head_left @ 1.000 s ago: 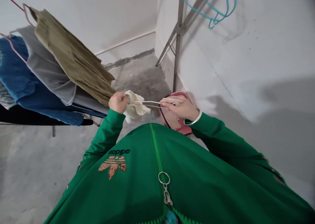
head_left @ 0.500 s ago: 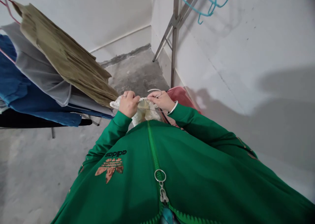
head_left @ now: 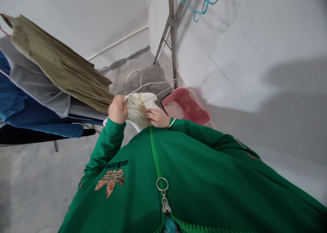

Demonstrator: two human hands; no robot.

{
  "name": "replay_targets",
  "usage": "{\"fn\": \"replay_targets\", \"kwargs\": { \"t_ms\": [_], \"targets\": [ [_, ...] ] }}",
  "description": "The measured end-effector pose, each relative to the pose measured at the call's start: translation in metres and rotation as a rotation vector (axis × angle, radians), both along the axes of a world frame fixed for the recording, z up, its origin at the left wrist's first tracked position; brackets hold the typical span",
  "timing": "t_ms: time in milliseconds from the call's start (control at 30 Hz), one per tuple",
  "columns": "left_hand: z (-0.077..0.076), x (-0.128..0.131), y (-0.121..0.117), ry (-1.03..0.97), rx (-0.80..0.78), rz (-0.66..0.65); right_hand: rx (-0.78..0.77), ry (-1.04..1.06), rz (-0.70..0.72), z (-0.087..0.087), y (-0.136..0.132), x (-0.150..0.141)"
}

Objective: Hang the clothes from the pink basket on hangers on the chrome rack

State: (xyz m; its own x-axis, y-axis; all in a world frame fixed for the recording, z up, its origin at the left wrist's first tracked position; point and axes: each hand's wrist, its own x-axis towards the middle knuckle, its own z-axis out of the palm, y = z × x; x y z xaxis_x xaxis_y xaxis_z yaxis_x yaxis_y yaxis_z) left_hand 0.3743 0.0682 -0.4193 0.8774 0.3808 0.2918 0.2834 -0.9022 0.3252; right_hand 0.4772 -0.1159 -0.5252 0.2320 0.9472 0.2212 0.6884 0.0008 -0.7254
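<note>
The crumpled cream cloth (head_left: pixel 139 113) sits right at my right fingertips, bunched against the heel of my left hand, and the white wire hanger (head_left: pixel 146 87) lies across its top. From here I can't tell whether the wire runs inside the cloth or only rests on it.

My left hand (head_left: pixel 118 109) is closed in a firm fist on the hanger's neck, with the hook rising just past the fingers. That looks like the right hold: gripping low on the neck should keep the hook from swinging. My right hand (head_left: pixel 156 118) lies with its fingers (head_left: pixel 151 114) loosely extended and resting on the cloth, below the hanger's lower wire. They aren't clearly pinching anything. I'd keep them flat and light so the fabric stays supported without bunching further.

Beyond the right fingers, a pink plastic basket (head_left: pixel 185 105) sits against the wall. Past the left knuckles hang an olive garment (head_left: pixel 58 67), a grey garment (head_left: pixel 33 79) and a blue garment (head_left: pixel 22 115). Teal hangers (head_left: pixel 201 1) hang on a metal rack upright (head_left: pixel 173 31) well ahead of my fingers.
</note>
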Motion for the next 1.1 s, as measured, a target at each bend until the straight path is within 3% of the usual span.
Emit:
{"fn": "replay_targets", "kwargs": {
  "t_ms": [133,300,367,567,733,867,967,1100],
  "targets": [
    [0.008,-0.005,-0.002,-0.053,-0.009,-0.044,-0.267,-0.121,-0.036,-0.02,0.021,-0.009],
    [0.015,-0.018,0.01,-0.091,0.032,-0.024,-0.476,-0.229,-0.191,-0.019,0.026,0.012],
    [0.017,-0.024,0.015,-0.093,0.038,-0.022,-0.454,-0.244,-0.184,-0.017,0.022,0.021],
    [0.021,-0.032,0.015,-0.106,0.0,-0.033,-0.245,-0.28,0.107,-0.026,0.031,0.019],
    [0.028,-0.036,0.011,-0.124,-0.037,-0.042,-0.419,-0.301,0.116,-0.045,0.042,0.018],
    [0.031,-0.048,0.021,-0.049,-0.059,-0.019,-0.51,-0.287,0.085,-0.056,0.03,0.047],
    [0.025,-0.059,0.034,-0.019,-0.072,0.0,-0.398,-0.233,0.069,-0.059,0.018,0.076],
    [0.01,-0.069,0.05,-0.019,-0.088,0.037,-0.143,0.003,0.014,-0.059,0.001,0.1]
  ]
}}
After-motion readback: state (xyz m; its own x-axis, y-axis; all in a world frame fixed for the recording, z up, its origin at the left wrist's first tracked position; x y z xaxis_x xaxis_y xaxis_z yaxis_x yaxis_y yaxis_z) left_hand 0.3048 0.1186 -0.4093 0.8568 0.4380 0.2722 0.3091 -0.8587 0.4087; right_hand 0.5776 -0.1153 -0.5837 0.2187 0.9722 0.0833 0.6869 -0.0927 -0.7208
